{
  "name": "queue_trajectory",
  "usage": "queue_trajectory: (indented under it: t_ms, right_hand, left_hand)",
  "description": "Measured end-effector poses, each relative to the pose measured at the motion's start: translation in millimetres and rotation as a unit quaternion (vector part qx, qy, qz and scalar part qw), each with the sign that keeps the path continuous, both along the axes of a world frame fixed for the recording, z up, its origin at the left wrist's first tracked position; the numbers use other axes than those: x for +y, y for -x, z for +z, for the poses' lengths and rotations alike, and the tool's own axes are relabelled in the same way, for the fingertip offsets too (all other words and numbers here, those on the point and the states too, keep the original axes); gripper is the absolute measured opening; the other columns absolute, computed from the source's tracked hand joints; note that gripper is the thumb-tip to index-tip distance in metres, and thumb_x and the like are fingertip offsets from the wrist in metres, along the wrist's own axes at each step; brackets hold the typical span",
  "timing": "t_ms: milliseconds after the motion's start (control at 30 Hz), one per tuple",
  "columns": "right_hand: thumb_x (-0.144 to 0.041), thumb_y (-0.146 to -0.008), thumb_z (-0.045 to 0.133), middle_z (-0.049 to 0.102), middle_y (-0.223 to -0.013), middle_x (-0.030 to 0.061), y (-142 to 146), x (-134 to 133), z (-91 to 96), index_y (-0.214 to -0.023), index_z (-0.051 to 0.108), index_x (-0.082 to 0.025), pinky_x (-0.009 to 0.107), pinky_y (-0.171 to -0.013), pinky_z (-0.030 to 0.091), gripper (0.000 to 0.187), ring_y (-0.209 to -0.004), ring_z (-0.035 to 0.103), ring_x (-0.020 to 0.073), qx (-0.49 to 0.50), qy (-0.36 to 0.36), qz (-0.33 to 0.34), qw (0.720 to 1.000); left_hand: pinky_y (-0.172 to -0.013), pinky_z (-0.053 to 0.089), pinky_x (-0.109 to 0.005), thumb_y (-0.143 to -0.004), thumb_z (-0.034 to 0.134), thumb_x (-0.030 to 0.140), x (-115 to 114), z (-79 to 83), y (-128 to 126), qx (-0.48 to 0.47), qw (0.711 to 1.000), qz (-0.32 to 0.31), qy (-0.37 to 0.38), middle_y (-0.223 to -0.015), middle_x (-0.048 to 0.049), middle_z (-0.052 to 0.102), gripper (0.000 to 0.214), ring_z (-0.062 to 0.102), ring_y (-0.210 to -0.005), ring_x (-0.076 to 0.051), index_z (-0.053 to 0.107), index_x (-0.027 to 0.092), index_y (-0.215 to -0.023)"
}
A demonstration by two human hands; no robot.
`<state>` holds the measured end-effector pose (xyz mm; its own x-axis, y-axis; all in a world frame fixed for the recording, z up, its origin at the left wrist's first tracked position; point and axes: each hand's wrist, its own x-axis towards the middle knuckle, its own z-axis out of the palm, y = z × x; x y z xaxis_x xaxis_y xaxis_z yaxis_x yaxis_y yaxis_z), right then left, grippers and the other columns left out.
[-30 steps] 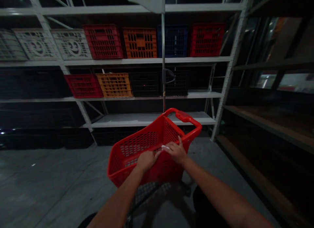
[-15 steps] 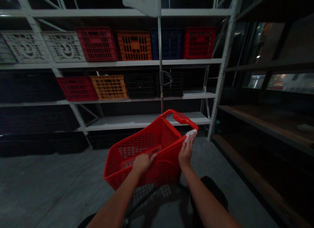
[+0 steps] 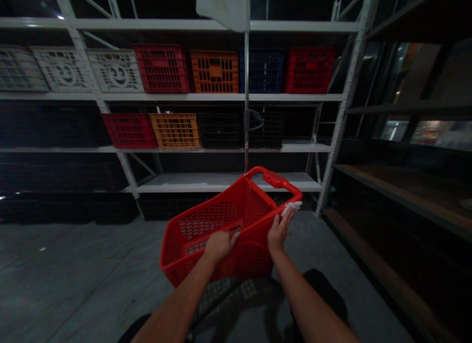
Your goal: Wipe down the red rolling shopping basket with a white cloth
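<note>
A red plastic basket (image 3: 206, 225) with a handle at its far end sits tilted in front of me, above a dark mesh frame. My left hand (image 3: 219, 245) is closed on the basket's near rim. My right hand (image 3: 279, 231) rests against the basket's right rim, its fingers pinching a small white cloth (image 3: 292, 207) pressed to the rim's outer edge.
Grey metal shelving (image 3: 221, 97) faces me with white, red, orange, blue and black crates (image 3: 162, 67) on two levels. A thin pole (image 3: 246, 102) with a sign stands behind the basket. Darker wooden shelves (image 3: 405, 185) run along the right. The concrete floor (image 3: 73, 274) spreads left.
My right hand slid with the white cloth from the basket's near rim to its right rim and further along it. The left hand kept its hold.
</note>
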<state>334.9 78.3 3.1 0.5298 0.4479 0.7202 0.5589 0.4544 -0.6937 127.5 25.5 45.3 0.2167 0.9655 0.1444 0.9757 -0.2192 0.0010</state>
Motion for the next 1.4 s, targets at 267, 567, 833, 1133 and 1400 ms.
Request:
queue_trajectory:
  t_ms: [267, 567, 833, 1133, 1400]
  right_hand:
    - [-0.031, -0.092, 0.016, 0.015, -0.146, 0.0166, -42, 10, 38.6, -0.140, 0.017, -0.008, 0.040, -0.106, 0.024, 0.054, -0.135, 0.016, 0.0231, -0.015, 0.061, -0.064, 0.996]
    - [-0.019, -0.082, 0.046, 0.066, -0.102, 0.0104, -128, 81, 132.0, -0.101, 0.065, -0.016, 0.032, -0.087, 0.043, 0.027, -0.099, 0.059, 0.0231, -0.346, 0.331, 0.121, 0.870]
    - [-0.016, -0.081, 0.046, 0.038, -0.137, 0.0180, -90, 100, 154.5, -0.128, 0.045, -0.006, 0.037, -0.103, 0.029, 0.048, -0.128, 0.033, 0.0262, -0.433, 0.382, 0.161, 0.801]
    - [-0.035, -0.085, 0.041, 0.052, -0.128, 0.0054, -143, 36, 148.5, -0.114, 0.060, -0.018, 0.039, -0.107, 0.023, 0.039, -0.127, 0.035, 0.0224, -0.450, 0.323, 0.398, 0.731]
    - [-0.026, -0.085, 0.044, 0.058, -0.110, 0.0082, -121, 22, 140.5, -0.097, 0.067, -0.022, 0.036, -0.090, 0.042, 0.026, -0.104, 0.054, 0.0201, -0.450, 0.118, 0.344, 0.816]
  left_hand:
    - [-0.073, 0.045, -0.033, -0.086, 0.006, 0.054, -1, -1.5, 6, -0.002, 1.000, -0.013, 0.006, -0.081, -0.0153, 0.068, 0.073, 0.064, -0.081, -0.024, 0.066, 0.013, -0.082]
    - [-0.074, 0.044, -0.031, -0.087, 0.006, 0.053, -1, -0.9, 8, -0.009, 1.000, -0.019, 0.010, -0.082, -0.0145, 0.068, 0.072, 0.064, -0.081, -0.021, 0.066, 0.013, -0.083]
    - [-0.071, 0.044, -0.032, -0.086, 0.003, 0.056, 1, -4.2, 13, -0.010, 1.000, 0.006, 0.000, -0.079, -0.0135, 0.068, 0.075, 0.064, -0.079, -0.021, 0.066, 0.015, -0.082]
    - [-0.069, 0.042, -0.033, -0.084, 0.005, 0.059, 13, -5.5, 48, -0.010, 1.000, 0.006, 0.002, -0.077, -0.0138, 0.067, 0.074, 0.063, -0.078, -0.024, 0.065, 0.015, -0.079]
    - [-0.074, 0.043, -0.031, -0.087, 0.020, 0.051, 17, -4.2, 109, -0.036, 0.998, -0.045, 0.004, -0.084, -0.0084, 0.067, 0.054, 0.062, -0.081, -0.020, 0.063, 0.019, -0.085]
